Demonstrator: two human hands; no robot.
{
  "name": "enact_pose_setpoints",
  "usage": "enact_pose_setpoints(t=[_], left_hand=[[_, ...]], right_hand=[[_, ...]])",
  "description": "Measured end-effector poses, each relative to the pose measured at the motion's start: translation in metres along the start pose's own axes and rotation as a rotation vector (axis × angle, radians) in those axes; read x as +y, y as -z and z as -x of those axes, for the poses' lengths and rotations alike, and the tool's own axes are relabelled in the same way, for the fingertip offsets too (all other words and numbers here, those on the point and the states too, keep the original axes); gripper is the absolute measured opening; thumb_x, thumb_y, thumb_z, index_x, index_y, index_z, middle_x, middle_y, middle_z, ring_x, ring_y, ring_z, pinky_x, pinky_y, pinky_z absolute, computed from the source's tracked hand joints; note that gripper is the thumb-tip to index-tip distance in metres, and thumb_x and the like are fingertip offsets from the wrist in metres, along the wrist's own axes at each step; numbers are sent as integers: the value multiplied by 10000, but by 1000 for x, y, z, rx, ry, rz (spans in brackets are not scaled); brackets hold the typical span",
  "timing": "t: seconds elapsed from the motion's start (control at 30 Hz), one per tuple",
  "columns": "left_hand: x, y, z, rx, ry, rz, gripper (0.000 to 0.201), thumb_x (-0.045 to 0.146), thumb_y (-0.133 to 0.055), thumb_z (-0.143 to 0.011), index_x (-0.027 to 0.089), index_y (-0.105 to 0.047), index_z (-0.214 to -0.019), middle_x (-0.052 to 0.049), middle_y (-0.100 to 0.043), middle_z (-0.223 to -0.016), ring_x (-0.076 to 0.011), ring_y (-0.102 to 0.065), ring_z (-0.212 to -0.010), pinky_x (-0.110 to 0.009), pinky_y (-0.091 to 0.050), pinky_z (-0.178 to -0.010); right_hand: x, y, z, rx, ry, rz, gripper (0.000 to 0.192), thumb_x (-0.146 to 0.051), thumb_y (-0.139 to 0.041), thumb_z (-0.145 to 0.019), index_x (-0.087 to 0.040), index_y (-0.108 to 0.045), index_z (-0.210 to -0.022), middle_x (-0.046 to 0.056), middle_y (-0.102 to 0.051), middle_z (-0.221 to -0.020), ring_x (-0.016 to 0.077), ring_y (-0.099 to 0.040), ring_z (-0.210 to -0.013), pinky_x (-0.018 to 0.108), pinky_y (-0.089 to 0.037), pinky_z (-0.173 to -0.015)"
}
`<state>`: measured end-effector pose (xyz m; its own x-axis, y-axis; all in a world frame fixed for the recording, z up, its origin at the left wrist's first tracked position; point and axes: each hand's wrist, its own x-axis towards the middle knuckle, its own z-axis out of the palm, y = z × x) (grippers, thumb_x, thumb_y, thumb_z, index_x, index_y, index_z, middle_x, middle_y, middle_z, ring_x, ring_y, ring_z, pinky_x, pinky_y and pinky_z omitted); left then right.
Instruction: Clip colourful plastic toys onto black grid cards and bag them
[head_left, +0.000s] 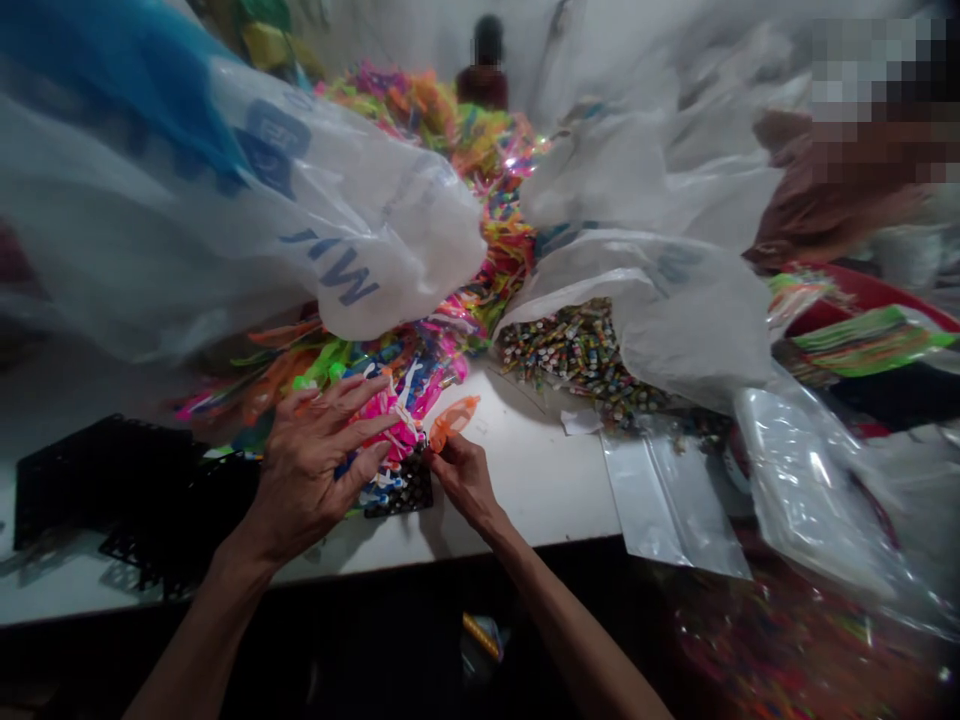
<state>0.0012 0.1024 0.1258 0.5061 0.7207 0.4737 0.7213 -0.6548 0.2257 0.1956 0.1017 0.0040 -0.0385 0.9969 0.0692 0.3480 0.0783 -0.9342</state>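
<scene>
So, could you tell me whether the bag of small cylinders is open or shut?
Open: the white bag gapes, small cylinders spilling onto the table.

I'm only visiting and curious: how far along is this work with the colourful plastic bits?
Early, it seems. Done: a few pieces sit in the small black grid. In hand: the right hand pinches an orange piece, while the left hand spreads over the pink ones. Left: a big colourful heap stretches back, and more black grids wait.
</scene>
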Motion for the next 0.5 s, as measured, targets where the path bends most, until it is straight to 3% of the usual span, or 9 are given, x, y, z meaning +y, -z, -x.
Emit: enact_pose_setpoints(t=[0.17, 0.33, 0.43, 0.5], left_hand=[[2, 0, -1, 1, -20, -20, 333, 325, -451, -921, 321, -535, -1244, -21, -480, -1392, -274, -425, -1290, -506, -287, -991], [4, -1, -2, -37, -57, -82, 369, 350, -462, -913, 365, -504, -1279, -7, -443, -1421, -296, -408, -1298, -516, -284, -1012], [2, -2, -1, -16, -39, -125, 398, 335, -462, -912, 356, -474, -1308, -22, -464, -1405, -298, -409, -1294, -512, -295, -998], [0, -3, -1, 4, -40, -132, 421, 327, -471, -906, 353, -452, -1326, -31, -477, -1394, -290, -416, -1288, -501, -302, -991]], right_hand=[[-6, -4, -2, -11, 97, 349, 95, -172, -496, -810, -173, -587, -782, 21, -602, -727, 139, -509, -642, 222, -344, -583], [-16, -15, 6, 7, 45, 568, 140, -99, -498, -788, -161, -622, -806, 51, -649, -768, 150, -551, -644, 233, -347, -583], [-15, 3, -6, -113, 28, 486, 116, -110, -574, -753, -165, -659, -809, 28, -661, -729, 146, -574, -640, 221, -380, -584], [-14, 24, -30, -167, 32, 482, 179, -108, -609, -733, -173, -680, -883, 29, -683, -792, 155, -601, -697, 223, -416, -627]])
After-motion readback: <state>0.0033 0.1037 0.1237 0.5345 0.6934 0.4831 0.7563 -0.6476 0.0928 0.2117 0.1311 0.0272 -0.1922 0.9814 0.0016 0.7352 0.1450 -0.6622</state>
